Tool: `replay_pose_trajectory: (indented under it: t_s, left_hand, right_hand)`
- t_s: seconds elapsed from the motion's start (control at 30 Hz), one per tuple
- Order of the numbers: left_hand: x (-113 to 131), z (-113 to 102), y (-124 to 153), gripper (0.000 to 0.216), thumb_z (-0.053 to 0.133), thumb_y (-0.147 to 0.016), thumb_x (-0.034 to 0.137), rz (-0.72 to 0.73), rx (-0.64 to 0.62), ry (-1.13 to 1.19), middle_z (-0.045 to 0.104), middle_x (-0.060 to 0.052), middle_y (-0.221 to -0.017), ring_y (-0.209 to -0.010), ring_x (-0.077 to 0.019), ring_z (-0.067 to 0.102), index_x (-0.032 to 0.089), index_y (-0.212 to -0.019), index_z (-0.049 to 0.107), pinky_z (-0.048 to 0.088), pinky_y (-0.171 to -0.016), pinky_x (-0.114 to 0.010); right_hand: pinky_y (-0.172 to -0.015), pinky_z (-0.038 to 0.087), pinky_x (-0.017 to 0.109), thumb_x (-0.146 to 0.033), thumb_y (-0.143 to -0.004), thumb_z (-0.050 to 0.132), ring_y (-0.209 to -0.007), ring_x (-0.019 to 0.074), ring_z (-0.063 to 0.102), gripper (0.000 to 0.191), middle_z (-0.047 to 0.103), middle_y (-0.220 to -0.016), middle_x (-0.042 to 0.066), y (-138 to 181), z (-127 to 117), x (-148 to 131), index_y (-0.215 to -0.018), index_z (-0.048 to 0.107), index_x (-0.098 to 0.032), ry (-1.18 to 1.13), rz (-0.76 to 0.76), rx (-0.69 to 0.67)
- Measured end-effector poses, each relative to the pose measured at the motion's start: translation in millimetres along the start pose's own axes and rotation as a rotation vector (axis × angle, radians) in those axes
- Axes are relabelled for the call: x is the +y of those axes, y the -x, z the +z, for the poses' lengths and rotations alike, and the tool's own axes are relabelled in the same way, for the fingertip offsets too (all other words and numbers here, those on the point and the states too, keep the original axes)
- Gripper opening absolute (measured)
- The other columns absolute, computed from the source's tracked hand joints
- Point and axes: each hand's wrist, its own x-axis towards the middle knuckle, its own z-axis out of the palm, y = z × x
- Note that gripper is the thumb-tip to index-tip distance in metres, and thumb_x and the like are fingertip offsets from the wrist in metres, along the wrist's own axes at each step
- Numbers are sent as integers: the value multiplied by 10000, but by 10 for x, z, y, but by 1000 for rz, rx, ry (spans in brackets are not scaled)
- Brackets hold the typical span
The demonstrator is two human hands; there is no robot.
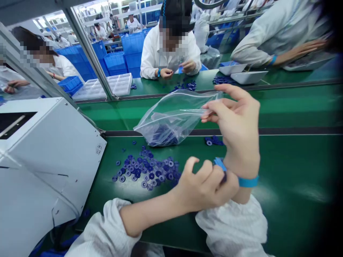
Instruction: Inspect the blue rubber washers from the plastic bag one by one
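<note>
My right hand (235, 125) is raised above the green belt (294, 171) and pinches the edge of a clear plastic bag (174, 116) that holds blue rings in its lower corner. My left hand (206, 185) is closed, its fingers gripping the blue wristband (248, 182) on my right wrist. A pile of several blue rings (147, 169) lies on the belt just left of my left hand. A few more blue rings (213, 141) lie under the bag's right end.
A white machine housing (45, 160) fills the left side. Across the belt, a person in white (170, 46) works over more blue rings (186, 85). White trays (248, 76), clear compartment boxes (107, 85) and blue crates (116, 60) stand beyond.
</note>
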Motion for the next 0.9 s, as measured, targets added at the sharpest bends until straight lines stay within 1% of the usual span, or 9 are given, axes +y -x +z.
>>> replay_pose_trajectory:
  t_s: [0.07, 0.1, 0.13, 0.2, 0.27, 0.37, 0.53, 0.77, 0.9]
  left_hand:
    - [93, 203, 326, 220, 497, -874, 188, 2, -48, -19, 625, -27, -829, -914, -192, 560, 222, -1049, 627, 413, -885, -420]
    - [103, 269, 463, 303, 449, -890, 203, -37, -178, -26, 647, -57, -925, -986, -205, 558, 191, -1144, 613, 406, -919, -441]
    - [95, 311, 576, 387, 414, -899, 207, -70, -326, -64, 644, -91, -1079, -1107, -230, 526, 161, -1251, 567, 391, -959, -474]
    - [52, 345, 735, 465, 352, -927, 216, -119, -572, -145, 529, -113, -1354, -1308, -267, 389, 121, -1364, 482, 359, -1018, -526]
    - [7, 360, 825, 462, 303, -969, 260, -169, -702, -201, 445, -80, -1455, -1386, -280, 293, 135, -1378, 476, 348, -1044, -561]
    - [-39, 404, 891, 461, 255, -1004, 307, -251, -774, -196, 466, -61, -1444, -1390, -284, 306, 151, -1359, 504, 343, -1062, -596]
    - [-115, 426, 924, 449, 269, -1008, 278, -383, -844, -169, 434, -72, -1461, -1395, -297, 318, 139, -1386, 467, 314, -1072, -659]
    - [-272, 293, 973, 446, 274, -1005, 264, -544, -855, -166, 400, -70, -1475, -1416, -306, 277, 160, -1402, 449, 174, -1101, -716]
    - [-373, 240, 1001, 447, 279, -1001, 257, -606, -868, -185, 396, -68, -1477, -1421, -307, 265, 154, -1404, 441, 141, -1091, -738]
  right_hand:
    - [-445, 505, 248, 28, -696, 547, -420, 107, 557, 408, 626, -566, -50, -64, -89, 51, -1045, 626, -169, 15, 10, 64]
    - [-438, 512, 257, 36, -679, 544, -417, 116, 561, 411, 632, -564, -41, -89, -134, 69, -1027, 627, -166, 20, 24, 92]
    - [-433, 518, 260, 43, -666, 542, -414, 120, 564, 413, 638, -563, -33, -110, -178, 81, -1014, 627, -161, 24, 38, 115]
    - [-420, 521, 253, 52, -645, 542, -407, 121, 566, 415, 646, -562, -23, -140, -256, 91, -993, 627, -158, 30, 56, 142]
    - [-407, 521, 240, 55, -630, 541, -401, 117, 565, 421, 648, -553, -21, -154, -312, 89, -982, 631, -159, 32, 60, 147]
    - [-388, 520, 224, 48, -618, 539, -389, 111, 561, 420, 646, -533, -32, -155, -346, 80, -968, 638, -162, 40, 49, 148]
    - [-384, 525, 233, 2, -625, 559, -390, 108, 568, 370, 655, -546, -45, -153, -343, 91, -938, 652, -171, 51, 18, 107]
    - [-389, 524, 223, 22, -620, 557, -406, 111, 584, 366, 658, -554, -24, -167, -377, 136, -926, 656, -153, 70, 19, 133]
    - [-403, 518, 220, 17, -623, 567, -423, 110, 593, 349, 666, -574, -10, -152, -376, 130, -908, 667, -158, 95, 8, 123]
